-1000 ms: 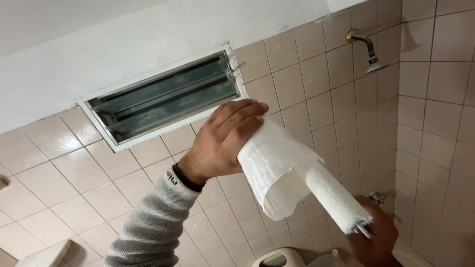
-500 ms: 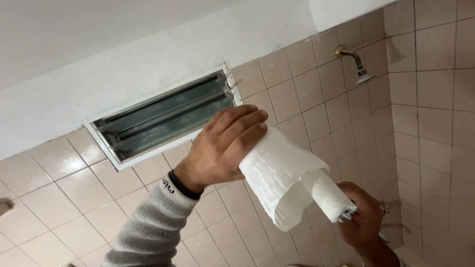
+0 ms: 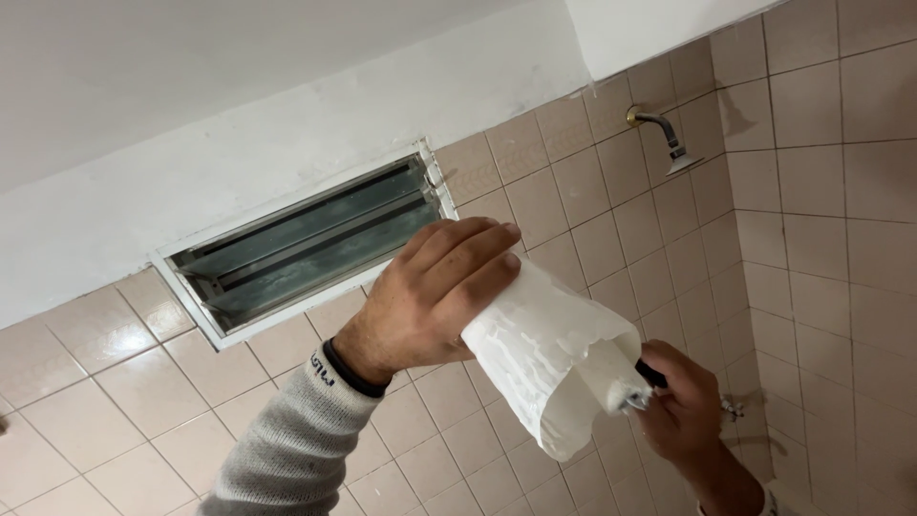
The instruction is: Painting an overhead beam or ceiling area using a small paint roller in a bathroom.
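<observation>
While the left hand [image 3: 430,291] clenches the white sleeve [image 3: 544,354] below the vent [image 3: 306,248], it now covers more of the roller [image 3: 616,377], whose handle the right hand [image 3: 683,411] grasps.

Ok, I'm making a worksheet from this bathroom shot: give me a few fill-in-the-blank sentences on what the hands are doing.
1. The left hand grips a white plastic ____ around the paint roller.
2. The right hand holds the roller's ____.
3. Behind the hands, a louvred ____ sits in the tiled wall.
4. A ____ head juts from the tiles, upper right.

Missing: sleeve; handle; vent; shower
</observation>
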